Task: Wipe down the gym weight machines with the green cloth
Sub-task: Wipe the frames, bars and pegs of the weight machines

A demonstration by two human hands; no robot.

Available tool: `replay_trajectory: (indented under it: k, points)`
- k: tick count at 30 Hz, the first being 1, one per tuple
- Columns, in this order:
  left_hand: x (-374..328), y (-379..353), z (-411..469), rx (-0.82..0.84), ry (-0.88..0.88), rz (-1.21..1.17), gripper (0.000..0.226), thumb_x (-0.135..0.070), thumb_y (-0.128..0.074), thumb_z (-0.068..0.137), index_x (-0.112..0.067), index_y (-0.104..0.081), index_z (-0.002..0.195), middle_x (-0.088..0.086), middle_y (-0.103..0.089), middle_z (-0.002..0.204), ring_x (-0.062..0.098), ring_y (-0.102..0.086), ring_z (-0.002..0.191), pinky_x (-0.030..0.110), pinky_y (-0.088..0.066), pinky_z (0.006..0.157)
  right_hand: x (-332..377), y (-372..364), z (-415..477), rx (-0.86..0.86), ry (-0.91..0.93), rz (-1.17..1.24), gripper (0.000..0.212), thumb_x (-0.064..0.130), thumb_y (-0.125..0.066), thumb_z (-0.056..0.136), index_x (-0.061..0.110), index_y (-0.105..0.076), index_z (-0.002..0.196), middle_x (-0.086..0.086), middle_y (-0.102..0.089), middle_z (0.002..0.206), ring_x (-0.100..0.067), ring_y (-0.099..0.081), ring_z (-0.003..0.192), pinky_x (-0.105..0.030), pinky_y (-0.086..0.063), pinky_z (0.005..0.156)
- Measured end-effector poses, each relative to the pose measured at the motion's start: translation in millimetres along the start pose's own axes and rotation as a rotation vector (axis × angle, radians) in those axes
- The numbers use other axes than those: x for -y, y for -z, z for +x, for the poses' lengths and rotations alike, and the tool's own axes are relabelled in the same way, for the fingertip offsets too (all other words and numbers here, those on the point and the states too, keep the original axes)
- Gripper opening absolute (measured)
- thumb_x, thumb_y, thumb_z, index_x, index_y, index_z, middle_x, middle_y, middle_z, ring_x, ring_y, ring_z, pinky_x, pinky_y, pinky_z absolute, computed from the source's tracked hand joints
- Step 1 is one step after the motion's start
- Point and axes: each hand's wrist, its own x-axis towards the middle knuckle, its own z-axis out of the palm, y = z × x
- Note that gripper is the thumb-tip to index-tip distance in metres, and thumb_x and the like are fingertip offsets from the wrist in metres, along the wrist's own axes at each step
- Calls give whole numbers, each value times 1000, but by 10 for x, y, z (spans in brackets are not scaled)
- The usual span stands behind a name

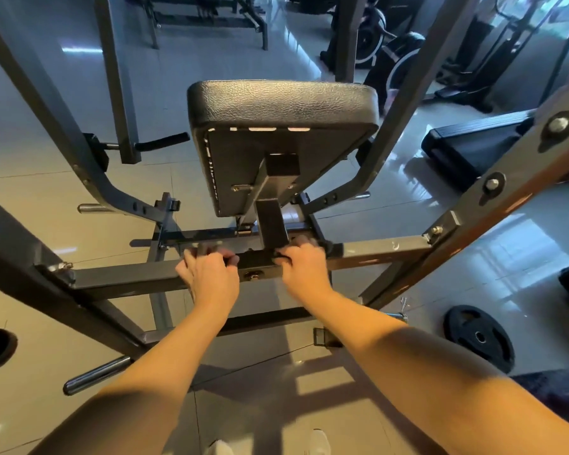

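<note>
Pre-wipe: left hand [211, 274] and right hand [301, 269] clamp the crossbar [378, 251] at 6 o'clock of the black pad [283, 103]; green cloth unseen, likely needs fetching.

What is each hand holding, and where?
Both grip the machine's grey crossbar: left hand just left of the centre post, right hand just right of it, fingers curled over the top. No green cloth in view.

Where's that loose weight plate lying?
Head view, lower right: the weight plate lies on the tiled floor, just right of the machine's frame.
</note>
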Motion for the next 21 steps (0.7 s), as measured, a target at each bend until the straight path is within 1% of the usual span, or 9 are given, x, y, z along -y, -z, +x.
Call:
replay_trajectory:
  k: [4, 7, 9, 11, 13, 15, 17, 19, 21]
  points:
    - [-25, -6, -14, -1, 9, -23, 13, -32, -61, 99, -28, -71, 107, 9, -59, 130, 34, -31, 133, 46, -31, 104, -832, 334, 77, -157, -229, -114, 16, 21, -60, 97, 12, -72, 104, -8, -59, 110, -31, -56, 109, -47, -50, 94]
    - [-49, 28, -8, -20, 0, -18, 14, -30, -61, 100, -27, -72, 108, 7, -62, 124, 33, -33, 131, 44, -28, 102, -619, 309, 127, -179, -376, -191, 13, 18, -61, 94, 12, -66, 104, -8, -57, 113, -26, -54, 105, -41, -50, 91]
    - [-84, 51, -27, -37, -14, 2, 13, -28, -61, 100, -25, -73, 106, 4, -65, 117, 32, -37, 129, 43, -27, 101, -200, 152, 119, -67, -334, -207, 23, 26, -58, 97, 16, -67, 116, -11, -57, 126, -29, -53, 117, -43, -47, 98]
    - [-121, 49, -32, -51, -8, 18, 13, -26, -61, 100, -24, -73, 106, 2, -64, 111, 33, -41, 127, 43, -26, 102, 122, -11, 83, 22, -189, -102, 30, 27, -55, 101, 19, -66, 128, -12, -50, 145, -34, -40, 138, -49, -36, 111]
    - [-191, 6, -51, -53, -10, 70, 15, -27, -60, 101, -24, -73, 107, -1, -61, 99, 31, -50, 119, 47, -25, 107, 178, -13, 77, 67, -59, 14, 31, 25, -56, 101, 21, -68, 130, -9, -48, 148, -37, -30, 145, -50, -27, 116]
    - [-288, -62, -54, -19, -5, 85, 15, -28, -59, 102, -24, -72, 107, 1, -65, 98, 31, -55, 116, 54, -19, 115, -71, 71, 85, 43, -24, 42, 28, 26, -58, 100, 22, -71, 125, -10, -54, 141, -39, -33, 141, -49, -27, 114]
    - [-395, -155, -68, 31, -16, 69, 13, -28, -58, 102, -27, -69, 107, 3, -68, 106, 32, -56, 118, 58, -16, 118, -510, 194, 69, -70, -76, 96, 20, 21, -62, 97, 18, -75, 113, -14, -59, 125, -37, -46, 125, -45, -36, 106]
    - [-500, -250, -105, 54, -43, 57, 11, -29, -57, 102, -28, -68, 105, 2, -67, 108, 30, -55, 120, 58, -17, 117, -1003, 343, 51, -177, -138, 63, 17, 18, -62, 98, 18, -75, 108, -7, -58, 114, -28, -49, 110, -39, -41, 96]
    - [-595, -319, -138, 66, -72, 52, 10, -29, -59, 102, -29, -69, 103, -1, -64, 106, 28, -55, 118, 55, -19, 116, -1347, 509, 76, -239, -176, 16, 18, 19, -61, 100, 19, -76, 110, -1, -57, 110, -20, -45, 104, -36, -41, 94]
